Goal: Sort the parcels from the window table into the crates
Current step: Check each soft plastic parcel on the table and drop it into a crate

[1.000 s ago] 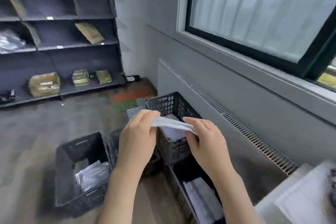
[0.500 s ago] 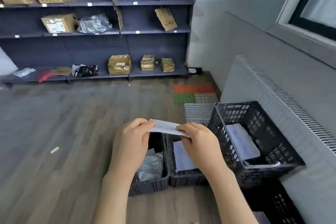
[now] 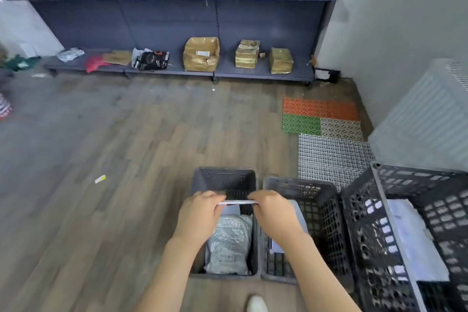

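Fingers: curled round the two ends of a thin white parcel, which is being pinched edge-on.
Left hand: gripping the left end.
Right hand: gripping the right end.
Parcel position: being held level above the left crate — over a grey bag lying inside.
Neighbouring crates: a middle crate just beside it — a taller crate at the right.

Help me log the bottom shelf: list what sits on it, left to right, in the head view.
Grey bag → red item → flat brown envelope → black package → large taped parcel → taped box → small box.
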`<action>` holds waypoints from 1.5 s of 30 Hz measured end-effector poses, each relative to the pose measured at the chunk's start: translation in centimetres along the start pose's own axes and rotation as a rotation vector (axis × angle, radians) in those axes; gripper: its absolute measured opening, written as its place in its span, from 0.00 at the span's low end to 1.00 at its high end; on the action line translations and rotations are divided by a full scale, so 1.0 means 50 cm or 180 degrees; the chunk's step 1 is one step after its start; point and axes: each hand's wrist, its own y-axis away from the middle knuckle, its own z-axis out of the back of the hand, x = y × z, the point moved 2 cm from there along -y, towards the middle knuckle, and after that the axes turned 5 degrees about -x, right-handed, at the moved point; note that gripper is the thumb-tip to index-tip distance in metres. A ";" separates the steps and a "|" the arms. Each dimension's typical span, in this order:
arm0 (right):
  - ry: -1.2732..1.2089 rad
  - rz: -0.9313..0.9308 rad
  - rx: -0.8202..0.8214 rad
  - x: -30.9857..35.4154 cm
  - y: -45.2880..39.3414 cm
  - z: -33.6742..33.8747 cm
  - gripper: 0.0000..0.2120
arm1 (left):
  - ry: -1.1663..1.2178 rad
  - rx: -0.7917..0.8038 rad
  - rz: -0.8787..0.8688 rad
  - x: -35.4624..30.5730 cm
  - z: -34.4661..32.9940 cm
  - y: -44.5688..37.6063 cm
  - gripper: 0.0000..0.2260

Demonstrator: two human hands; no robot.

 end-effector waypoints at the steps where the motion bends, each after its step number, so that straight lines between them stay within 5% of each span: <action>1: 0.0089 0.0123 0.0014 -0.010 -0.022 -0.033 0.12 | 0.0012 0.0075 0.0051 0.021 -0.029 -0.015 0.12; 5: 0.0517 0.0576 0.0191 -0.054 -0.064 -0.199 0.32 | -0.0028 0.0389 0.0348 0.112 -0.172 -0.050 0.17; 10: 0.0794 0.0799 0.0741 -0.147 -0.058 -0.460 0.39 | -0.0068 0.0964 0.0427 0.226 -0.415 -0.015 0.19; 16: 0.1162 0.1052 0.1098 -0.258 -0.045 -0.793 0.38 | -0.0285 0.1571 0.0160 0.394 -0.744 0.045 0.21; 22: 0.2021 0.1178 0.2139 -0.331 -0.034 -1.014 0.28 | -0.0759 0.2215 -0.0341 0.495 -0.975 0.075 0.23; 27: 0.1792 0.0847 0.3158 -0.377 -0.023 -1.062 0.32 | -0.0679 0.3102 -0.0880 0.488 -1.059 0.109 0.20; 30: 0.1724 0.0723 0.3005 -0.373 -0.028 -1.056 0.29 | -0.0883 0.3279 -0.0869 0.483 -1.073 0.110 0.21; 35: 0.1989 0.0577 0.2665 -0.364 -0.047 -1.081 0.20 | -0.1469 0.2887 -0.0796 0.498 -1.079 0.068 0.25; 39: 0.2231 0.0716 0.2887 -0.371 -0.046 -1.117 0.31 | -0.1678 0.2889 -0.0871 0.510 -1.105 0.054 0.30; 45: 0.2280 0.1028 0.3507 -0.372 -0.008 -1.176 0.24 | -0.1970 0.3460 -0.0981 0.540 -1.180 0.076 0.31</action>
